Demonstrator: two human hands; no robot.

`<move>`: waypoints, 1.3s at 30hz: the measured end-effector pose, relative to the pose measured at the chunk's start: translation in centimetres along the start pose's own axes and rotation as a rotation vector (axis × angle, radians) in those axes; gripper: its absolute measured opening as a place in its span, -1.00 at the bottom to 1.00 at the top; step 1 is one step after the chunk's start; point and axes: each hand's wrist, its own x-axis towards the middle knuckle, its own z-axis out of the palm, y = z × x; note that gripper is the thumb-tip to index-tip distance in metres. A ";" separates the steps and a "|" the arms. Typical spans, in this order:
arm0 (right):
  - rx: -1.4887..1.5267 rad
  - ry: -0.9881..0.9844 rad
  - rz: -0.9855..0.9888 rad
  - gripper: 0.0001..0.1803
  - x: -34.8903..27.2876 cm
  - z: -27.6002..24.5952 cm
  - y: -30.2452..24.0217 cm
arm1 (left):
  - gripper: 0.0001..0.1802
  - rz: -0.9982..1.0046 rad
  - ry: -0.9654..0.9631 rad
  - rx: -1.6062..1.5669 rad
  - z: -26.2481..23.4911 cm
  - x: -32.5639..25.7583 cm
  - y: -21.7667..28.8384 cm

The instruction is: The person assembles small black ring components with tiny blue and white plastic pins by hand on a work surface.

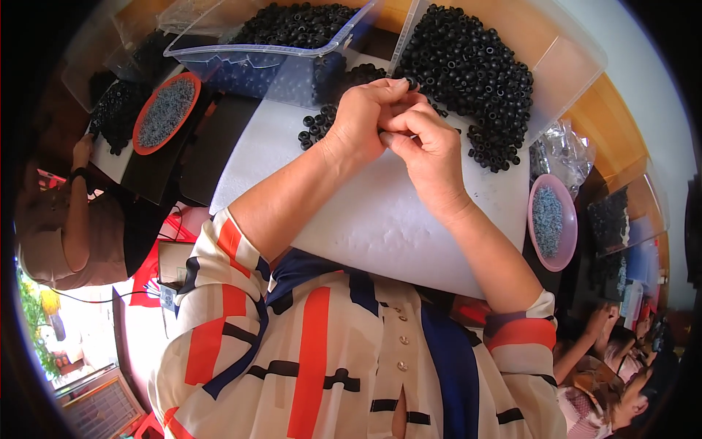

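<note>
Both hands, left hand (360,117) and right hand (426,143), pinch small black rubber rings (468,73) mid-frame, fingertips together; the clear bin (292,62) at the top holds more; the pink dish (553,222) at right holds grey bits.

Wooden table edge (610,132), bright daylight at a window (73,344), pale wall (658,95)

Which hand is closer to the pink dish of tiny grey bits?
Right. The right hand is beside the pink dish; the left hand is farther away across the white mat.
</note>
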 end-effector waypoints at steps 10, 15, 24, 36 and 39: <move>0.388 -0.165 0.499 -0.92 0.1 -1.4 -0.7 | -0.86 -0.034 0.025 0.099 0.4 -0.9 -0.2; -0.131 -0.058 0.095 -0.91 -0.7 -2.4 0.1 | -0.80 0.088 -0.029 0.193 0.1 0.0 -1.8; 0.379 0.121 0.503 -0.84 1.7 -7.7 1.9 | -0.79 0.101 -0.093 0.707 1.2 -1.3 -1.9; 0.446 0.067 0.496 -0.86 1.1 -6.6 2.4 | -0.82 0.037 -0.106 0.639 1.4 -1.8 -1.8; 0.447 0.070 0.502 -0.86 1.0 -6.5 2.5 | -0.83 0.035 -0.105 0.606 1.3 -1.8 -1.9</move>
